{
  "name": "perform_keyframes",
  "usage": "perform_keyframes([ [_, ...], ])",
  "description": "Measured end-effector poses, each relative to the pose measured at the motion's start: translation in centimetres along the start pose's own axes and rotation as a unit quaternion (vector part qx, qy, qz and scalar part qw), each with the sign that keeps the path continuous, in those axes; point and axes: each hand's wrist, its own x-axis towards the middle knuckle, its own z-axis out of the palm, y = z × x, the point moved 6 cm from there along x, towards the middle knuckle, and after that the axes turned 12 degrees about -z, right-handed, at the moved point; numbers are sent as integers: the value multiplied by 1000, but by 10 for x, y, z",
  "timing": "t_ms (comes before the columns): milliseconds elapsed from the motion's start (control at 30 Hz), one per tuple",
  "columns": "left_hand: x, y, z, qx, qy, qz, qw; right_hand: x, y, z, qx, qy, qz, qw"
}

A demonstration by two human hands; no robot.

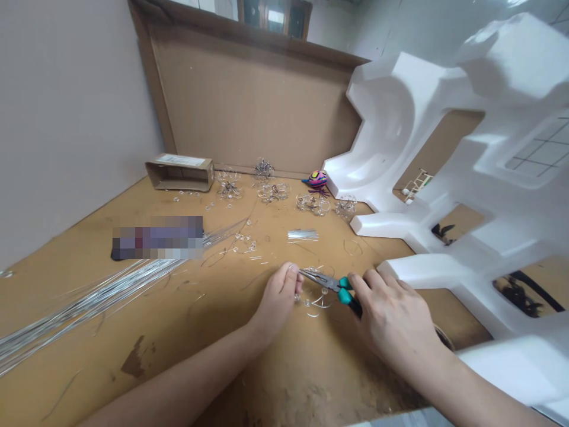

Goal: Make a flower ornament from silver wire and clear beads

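Observation:
My right hand (393, 311) is closed around the needle-nose pliers (326, 281), which have teal and black handles. Their long jaws point left and reach the fingertips of my left hand (281, 290). Thumb and forefinger of that hand are pinched together at the jaw tips; what they hold is too small and covered to make out. Just under the pliers lie curved pieces of silver wire (322, 302) and a clear bead (306, 303). Beyond the pliers, a bundle of short straight wires (303, 235) rests on the cardboard surface (213, 338).
Long wires (128, 290) fan across the left beside a blurred-out object (157, 238). Several wire-and-bead pieces (273, 191) stand at the back, near a small open box (180, 173) and a colourful patterned object (317, 178). White foam packing (382, 130) borders the right side.

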Motion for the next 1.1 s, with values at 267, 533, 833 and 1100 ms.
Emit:
perform_keyframes([
  [267,-4,0,3,-2,-2,1,1000,1,4,-2,-2,-6,-22,1000],
  [533,-6,3,2,-7,11,-1,1000,4,5,0,8,-7,-20,1000],
  [833,6,-10,4,-119,-35,-48,991,7,0,-5,-22,-13,-10,1000],
  [1100,13,-13,7,-251,-112,-75,959,-2,10,-27,24,24,-3,999],
])
